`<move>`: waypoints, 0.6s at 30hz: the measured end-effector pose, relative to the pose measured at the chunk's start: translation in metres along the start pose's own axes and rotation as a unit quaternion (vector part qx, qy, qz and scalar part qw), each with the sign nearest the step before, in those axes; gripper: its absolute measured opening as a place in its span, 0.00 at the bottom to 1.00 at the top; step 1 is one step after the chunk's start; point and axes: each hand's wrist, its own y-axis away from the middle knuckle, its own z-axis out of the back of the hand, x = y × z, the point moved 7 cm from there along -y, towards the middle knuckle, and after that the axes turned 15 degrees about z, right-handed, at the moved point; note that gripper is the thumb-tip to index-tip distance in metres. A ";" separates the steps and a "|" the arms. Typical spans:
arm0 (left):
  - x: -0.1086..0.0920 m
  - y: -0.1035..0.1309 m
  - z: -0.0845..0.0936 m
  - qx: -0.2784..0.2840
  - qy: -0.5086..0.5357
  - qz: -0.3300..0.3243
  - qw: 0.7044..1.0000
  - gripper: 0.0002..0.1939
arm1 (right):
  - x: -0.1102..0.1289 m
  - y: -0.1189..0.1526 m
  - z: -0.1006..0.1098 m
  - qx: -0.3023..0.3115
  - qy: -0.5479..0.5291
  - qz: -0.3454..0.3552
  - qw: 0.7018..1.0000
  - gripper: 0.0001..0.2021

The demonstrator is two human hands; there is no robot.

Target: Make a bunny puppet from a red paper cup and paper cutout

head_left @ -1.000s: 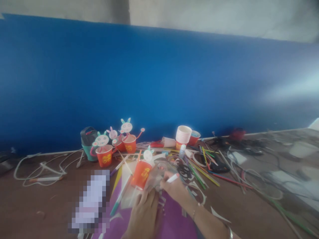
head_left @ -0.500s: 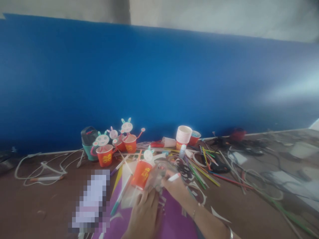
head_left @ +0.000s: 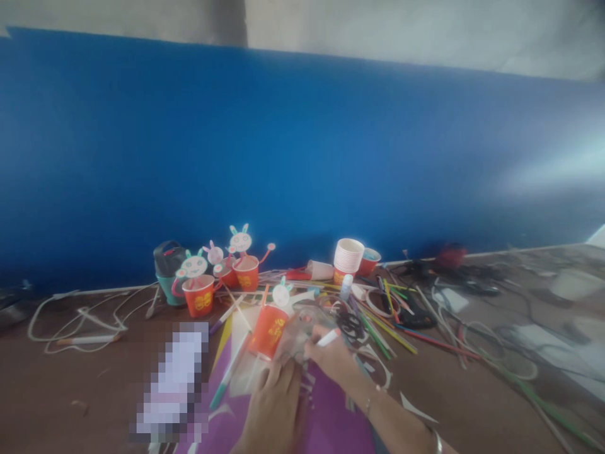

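Note:
In my right hand (head_left: 333,356) is a white marker (head_left: 329,337) with a red end, its tip held down over a pale paper piece (head_left: 293,337). My left hand (head_left: 275,394) lies flat at the near edge of that piece, fingers stretched forward. Just beyond my left fingers a red paper cup (head_left: 268,331) with yellow print leans at a tilt. A white rabbit-head cutout (head_left: 282,294) with green ears stands behind its rim. Beneath both hands spreads a purple sheet (head_left: 331,419) scattered with small paper scraps.
Red cups with rabbit figures (head_left: 198,296) stand at the back left. A cup stack (head_left: 348,258) is behind, right of centre. Coloured sticks (head_left: 390,328), cords and a black scissors-like item (head_left: 350,321) crowd the right. A teal marker (head_left: 229,372) and a pixelated object (head_left: 172,378) lie left.
My right hand and the marker have shifted very slightly left. My left hand and the cup look the same.

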 end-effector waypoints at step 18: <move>-0.001 -0.002 0.005 -0.010 0.006 0.001 1.000 0.17 | -0.001 -0.001 0.002 -0.009 0.006 0.016 1.000 0.07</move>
